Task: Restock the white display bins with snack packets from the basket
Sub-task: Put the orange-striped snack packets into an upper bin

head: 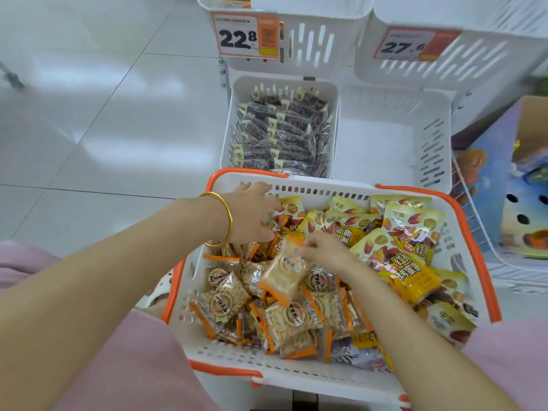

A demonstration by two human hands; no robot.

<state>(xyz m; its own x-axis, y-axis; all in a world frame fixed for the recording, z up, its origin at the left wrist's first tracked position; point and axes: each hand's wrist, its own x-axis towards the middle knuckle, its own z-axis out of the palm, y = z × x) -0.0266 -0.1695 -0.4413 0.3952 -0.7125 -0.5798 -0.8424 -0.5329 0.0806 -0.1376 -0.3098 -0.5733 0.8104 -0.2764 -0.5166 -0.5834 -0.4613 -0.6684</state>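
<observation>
A white basket (299, 370) with orange handles sits in front of me, full of snack packets. Clear packets with orange edges (292, 320) fill its left half and yellow packets (410, 229) fill its right. My right hand (324, 250) pinches one clear orange-edged packet (284, 275) and holds it above the pile. My left hand (253, 216), with a gold bangle on the wrist, reaches into the basket's far left corner, its fingers down among the packets. Behind the basket stand two white display bins: the left bin (229, 134) holds dark packets, the right bin (385, 137) holds nothing.
Two upper white bins carry price tags, 22.8 (246, 37) and 27.6 (412, 44). A colourful cardboard box (519, 185) and a wire rack stand at the right. White tiled floor lies to the left. My pink-clothed knees flank the basket.
</observation>
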